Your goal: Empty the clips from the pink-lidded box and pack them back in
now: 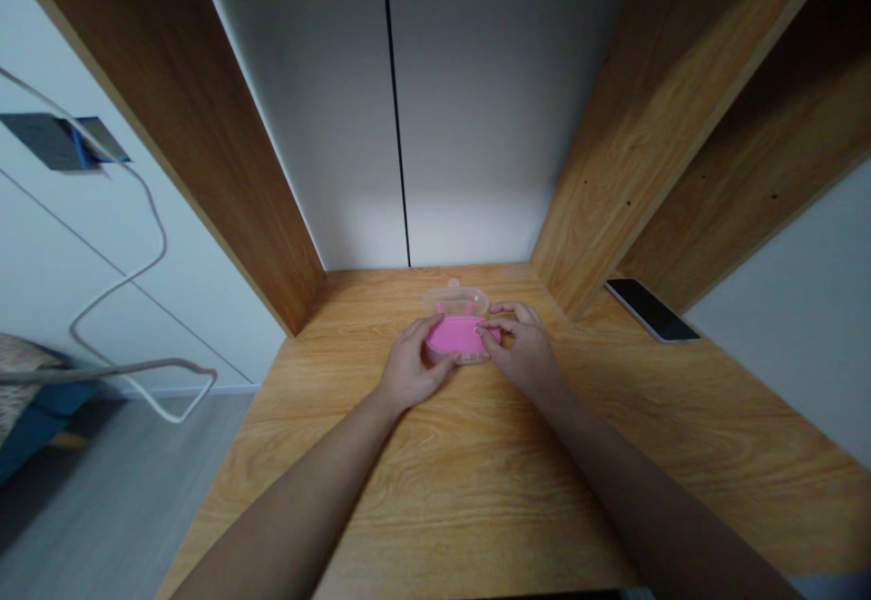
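Observation:
A small clear plastic case lies on the wooden desktop with its see-through lid tipped back toward the wall. A bright pink flat piece with rounded ends fills its lower part. My left hand wraps around the left end of the case, thumb at the near edge and fingers at the far edge. At the right end, my right hand is closed in a pinch over the pink piece. A tiny pale spot shows at its fingertips, too small to name.
A dark-screened phone lies at the right, beyond an upright wooden panel. Another wooden panel bounds the left side. A white cable hangs by the left wall, near a grey socket plate.

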A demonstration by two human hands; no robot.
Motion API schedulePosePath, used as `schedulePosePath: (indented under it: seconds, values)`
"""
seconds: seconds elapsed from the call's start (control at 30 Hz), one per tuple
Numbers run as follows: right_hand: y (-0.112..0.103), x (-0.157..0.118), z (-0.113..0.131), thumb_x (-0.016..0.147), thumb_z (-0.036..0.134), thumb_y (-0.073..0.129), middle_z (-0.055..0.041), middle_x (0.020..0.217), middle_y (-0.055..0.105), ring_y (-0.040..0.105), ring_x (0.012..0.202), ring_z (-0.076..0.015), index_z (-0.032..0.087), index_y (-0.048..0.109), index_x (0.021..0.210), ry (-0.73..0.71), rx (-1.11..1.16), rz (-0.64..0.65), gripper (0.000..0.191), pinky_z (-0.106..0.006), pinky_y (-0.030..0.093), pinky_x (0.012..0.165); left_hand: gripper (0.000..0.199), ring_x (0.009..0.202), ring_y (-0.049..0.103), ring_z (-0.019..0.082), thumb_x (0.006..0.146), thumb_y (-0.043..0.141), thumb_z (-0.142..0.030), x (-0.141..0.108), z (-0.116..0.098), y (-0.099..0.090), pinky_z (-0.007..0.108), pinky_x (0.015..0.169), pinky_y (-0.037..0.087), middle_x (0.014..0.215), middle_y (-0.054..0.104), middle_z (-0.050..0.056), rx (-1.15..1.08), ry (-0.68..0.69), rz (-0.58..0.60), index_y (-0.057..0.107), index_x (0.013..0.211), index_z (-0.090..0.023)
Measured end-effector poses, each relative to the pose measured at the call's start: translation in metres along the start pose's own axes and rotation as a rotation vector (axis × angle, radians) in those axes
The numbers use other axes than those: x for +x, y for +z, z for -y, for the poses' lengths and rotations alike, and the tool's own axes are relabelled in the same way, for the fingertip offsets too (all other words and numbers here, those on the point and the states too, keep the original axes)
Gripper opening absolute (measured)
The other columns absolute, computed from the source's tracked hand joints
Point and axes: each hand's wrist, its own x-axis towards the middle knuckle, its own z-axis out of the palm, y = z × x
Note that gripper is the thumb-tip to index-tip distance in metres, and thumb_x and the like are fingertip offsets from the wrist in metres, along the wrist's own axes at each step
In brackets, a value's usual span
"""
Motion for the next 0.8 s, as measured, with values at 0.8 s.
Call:
schedulePosePath:
  seconds: [0.8]
  values:
    - [-0.019,0.011,-0.068,0.085,0.033,0.067,-0.005,0.094,0.075,0.063,0.096,-0.0247,0.027,0.08,0.085,0.097,-0.361,0.265,0.014,-0.038,0.047,0.089,0.061,0.12,0.062,0.029,0.082,0.075,-0.035,-0.001,0.015,0.005,0.047,0.106,0.05,0.133,0.064,0.014,-0.011,-0.112,-0.094,0.055,0.137,-0.018]
